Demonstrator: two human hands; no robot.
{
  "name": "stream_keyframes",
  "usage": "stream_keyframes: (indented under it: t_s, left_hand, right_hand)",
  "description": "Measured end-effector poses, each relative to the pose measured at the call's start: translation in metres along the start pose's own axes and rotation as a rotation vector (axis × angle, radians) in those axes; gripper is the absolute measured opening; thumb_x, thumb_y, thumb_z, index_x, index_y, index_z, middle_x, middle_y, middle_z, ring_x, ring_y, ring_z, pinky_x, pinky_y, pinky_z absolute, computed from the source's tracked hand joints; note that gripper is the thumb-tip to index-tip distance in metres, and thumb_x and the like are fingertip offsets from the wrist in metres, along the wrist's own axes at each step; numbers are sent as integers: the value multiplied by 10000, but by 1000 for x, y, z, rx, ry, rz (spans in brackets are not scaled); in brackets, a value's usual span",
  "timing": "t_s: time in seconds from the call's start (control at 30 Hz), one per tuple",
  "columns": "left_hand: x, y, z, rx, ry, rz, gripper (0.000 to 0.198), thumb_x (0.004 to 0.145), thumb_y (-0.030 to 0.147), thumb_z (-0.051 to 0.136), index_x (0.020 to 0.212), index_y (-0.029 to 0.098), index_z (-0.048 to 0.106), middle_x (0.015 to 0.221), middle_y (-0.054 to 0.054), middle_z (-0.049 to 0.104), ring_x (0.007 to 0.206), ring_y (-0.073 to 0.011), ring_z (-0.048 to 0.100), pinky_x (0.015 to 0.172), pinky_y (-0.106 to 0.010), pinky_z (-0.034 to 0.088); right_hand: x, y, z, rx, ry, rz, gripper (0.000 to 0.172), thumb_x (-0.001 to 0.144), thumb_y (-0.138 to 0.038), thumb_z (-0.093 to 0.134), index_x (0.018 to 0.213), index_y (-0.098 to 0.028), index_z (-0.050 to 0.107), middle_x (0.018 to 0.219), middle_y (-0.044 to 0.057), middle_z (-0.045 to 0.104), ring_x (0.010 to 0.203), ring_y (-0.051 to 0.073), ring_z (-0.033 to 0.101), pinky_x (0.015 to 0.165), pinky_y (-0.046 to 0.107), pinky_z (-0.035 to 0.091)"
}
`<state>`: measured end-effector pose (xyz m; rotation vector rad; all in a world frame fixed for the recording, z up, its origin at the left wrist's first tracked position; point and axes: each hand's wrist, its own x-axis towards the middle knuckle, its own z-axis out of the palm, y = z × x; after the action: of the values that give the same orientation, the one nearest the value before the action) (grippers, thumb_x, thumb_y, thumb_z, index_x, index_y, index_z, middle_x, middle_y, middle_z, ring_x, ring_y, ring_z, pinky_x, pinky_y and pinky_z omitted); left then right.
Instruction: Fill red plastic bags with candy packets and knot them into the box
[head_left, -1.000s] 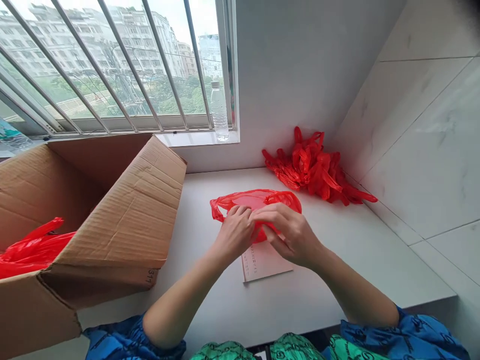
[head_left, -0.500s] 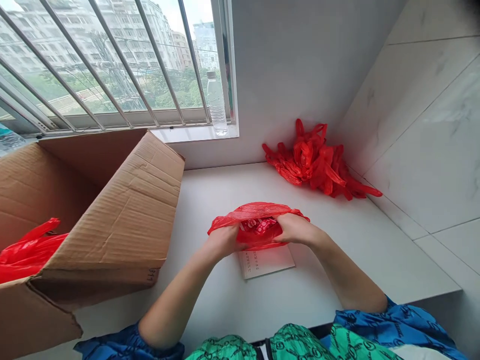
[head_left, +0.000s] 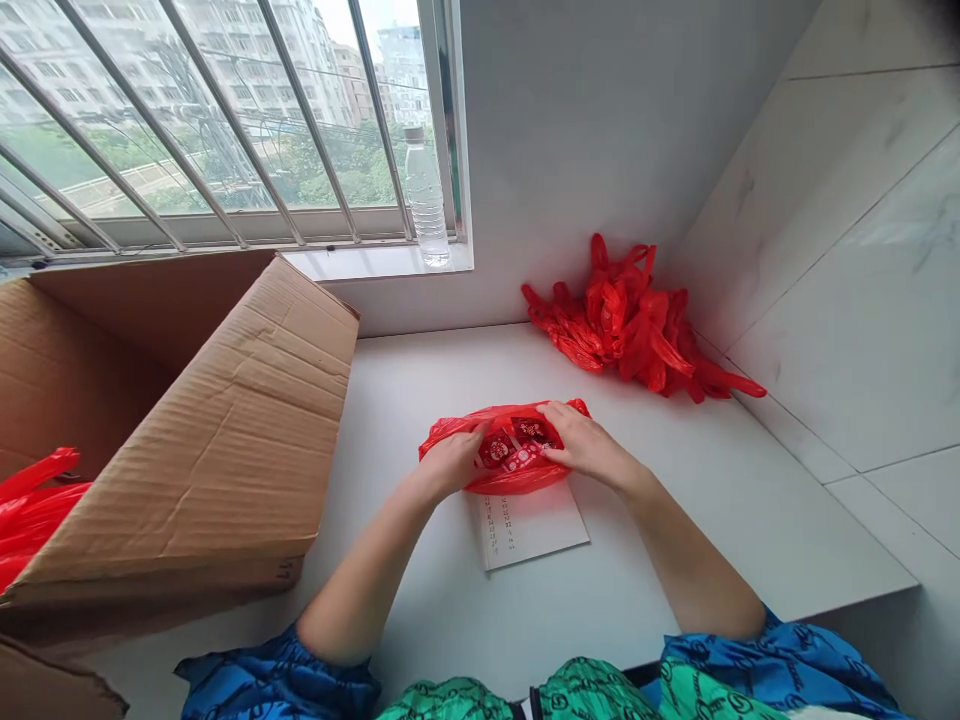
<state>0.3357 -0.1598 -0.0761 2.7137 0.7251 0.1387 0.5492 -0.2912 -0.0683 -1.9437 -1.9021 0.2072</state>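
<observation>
Head view: left hand (head_left: 452,465) and right hand (head_left: 596,455) spread at an open bag (head_left: 521,482), likely light, slippery, best held by its rim.

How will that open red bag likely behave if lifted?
The open red bag will probably sag, since its thin film wrinkles between the left hand and right hand. Its weight likely settles low, as red-and-white printed contents lie inside. They might spill if it tips, because its mouth gapes upward.

Bright daylight comes through the window (head_left: 225,120), far left. The box (head_left: 217,420) is dark inside. The far right corner looks black.
</observation>
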Motion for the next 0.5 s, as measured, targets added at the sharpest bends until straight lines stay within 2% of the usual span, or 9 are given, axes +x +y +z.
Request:
stream_keyframes:
  t_s: [0.07,0.2,0.27,0.37,0.5]
  left_hand:
    - [-2,-2,5,-18,-15,8,624,768,264,723,1366,228,550,882,-59,733,708,-243,695,491,-258,404]
    - [-4,14,4,-5,84,-9,365,894,319,621,1247,228,634,1169,-110,679,858,-249,701,595,-280,476]
    - [-3,21,3,4,63,-54,323,922,294,579,1235,229,629,1204,-109,655,890,-246,694,619,-283,487]
    - [-3,22,4,-11,-43,-113,389,930,248,545,1319,245,549,1118,-85,687,900,-246,684,658,-293,501]
    - [-9,17,2,-78,-35,-77,389,897,198,540,1280,262,555,1108,-59,701,993,-266,664,754,-319,509]
  right_hand:
    - [0,2,4,33,-39,-39,523,802,-125,685,1303,-209,561,1240,98,621,1111,261,604,870,388,525]
    - [2,-2,6,9,18,-112,301,868,-116,623,1147,-222,658,1135,70,680,1094,244,614,954,416,475]
    - [1,-5,7,-17,-30,-46,258,882,-116,608,1111,-214,674,1094,68,696,1047,235,638,919,387,482]
    - [-4,-7,5,-81,-158,125,289,870,-182,644,1158,-200,666,1107,87,685,1019,246,650,813,332,489]
    - [-11,-9,2,-179,-264,233,376,818,-195,669,1193,-190,642,997,84,685,959,276,655,704,313,457]
